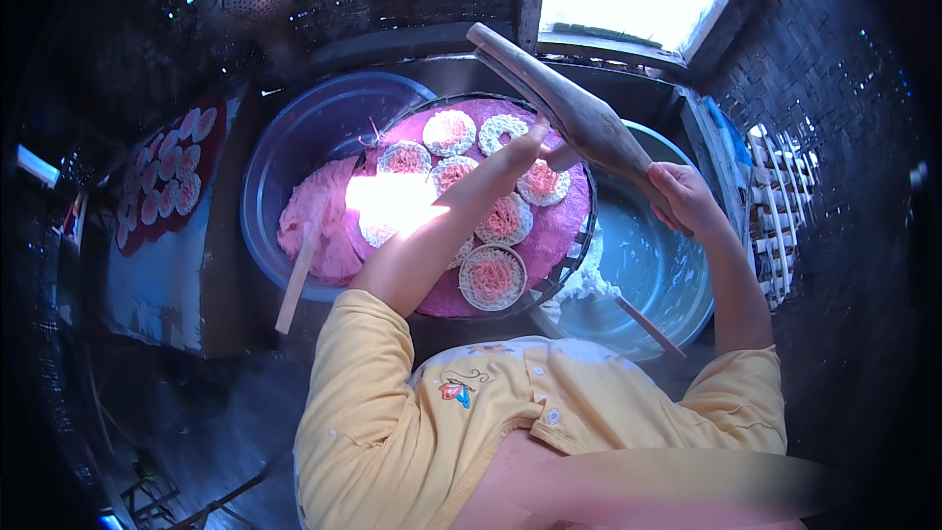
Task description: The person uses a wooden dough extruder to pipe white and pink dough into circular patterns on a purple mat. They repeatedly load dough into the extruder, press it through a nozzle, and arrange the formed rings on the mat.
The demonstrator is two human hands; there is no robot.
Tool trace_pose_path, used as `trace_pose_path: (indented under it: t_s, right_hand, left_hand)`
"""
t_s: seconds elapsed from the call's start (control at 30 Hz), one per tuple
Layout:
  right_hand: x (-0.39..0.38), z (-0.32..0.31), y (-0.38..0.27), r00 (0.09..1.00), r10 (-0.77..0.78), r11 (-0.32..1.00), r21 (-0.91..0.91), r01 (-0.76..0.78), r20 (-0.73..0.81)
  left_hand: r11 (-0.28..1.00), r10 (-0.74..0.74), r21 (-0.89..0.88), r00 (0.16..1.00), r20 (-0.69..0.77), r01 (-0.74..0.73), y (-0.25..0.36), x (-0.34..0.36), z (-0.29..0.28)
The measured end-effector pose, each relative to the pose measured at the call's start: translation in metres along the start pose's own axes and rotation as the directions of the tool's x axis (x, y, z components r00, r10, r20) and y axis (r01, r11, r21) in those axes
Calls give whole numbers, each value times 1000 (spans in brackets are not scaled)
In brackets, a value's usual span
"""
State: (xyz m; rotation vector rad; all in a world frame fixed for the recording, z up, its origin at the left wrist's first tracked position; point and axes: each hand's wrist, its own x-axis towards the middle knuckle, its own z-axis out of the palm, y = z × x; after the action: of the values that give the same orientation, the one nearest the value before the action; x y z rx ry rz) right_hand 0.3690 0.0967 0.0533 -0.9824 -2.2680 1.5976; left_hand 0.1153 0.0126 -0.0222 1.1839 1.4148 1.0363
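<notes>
A person's right hand (pixel 685 198) wraps firmly around 1 end of a wooden press (pixel 587 126) tilted above a round pink tray (pixel 571 226); the left hand (pixel 535 143) is partly hidden beside it, its grip impossible to tell. Glare and the left forearm (pixel 456 216) obscure several lacy discs (pixel 493 278).

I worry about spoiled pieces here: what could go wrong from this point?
The wooden tool in the right hand might slip onto the discs. The left forearm crosses over them and could smear some if lowered. The pale stick juts past the rim of the left basin and might get knocked.
</notes>
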Motion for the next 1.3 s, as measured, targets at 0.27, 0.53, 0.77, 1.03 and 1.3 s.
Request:
trace_pose_path:
  t_s: [0.27, 0.53, 0.77, 1.03, 1.3]
  right_hand:
    - [-2, -2, 14, 991, -14, 993, 116, 30, -137]
    - [-17, 9, -7, 992, -21, 977, 210, 47, -126]
    - [3, 84, -82, 948, -247, 967, -120, 227, -200]
    - [-19, 114, -239, 147, -989, 69, -848, 525, 11]
    - [-97, 166, -259, 514, -793, 383, -389, 838, 326]
  left_hand:
    - [894, -105, 413, 977, -184, 174, -8, -20, 8]
    - [322, 442, 946, 878, -185, 38, 14, -50, -16]
    - [546, 633, 838, 651, -419, 8, 111, -83, -27]
    - [368, 355, 927, 912, -205, 65, 159, -152, -25]
    - [188, 469, 932, 862, 191, -309, 132, -303, -61]
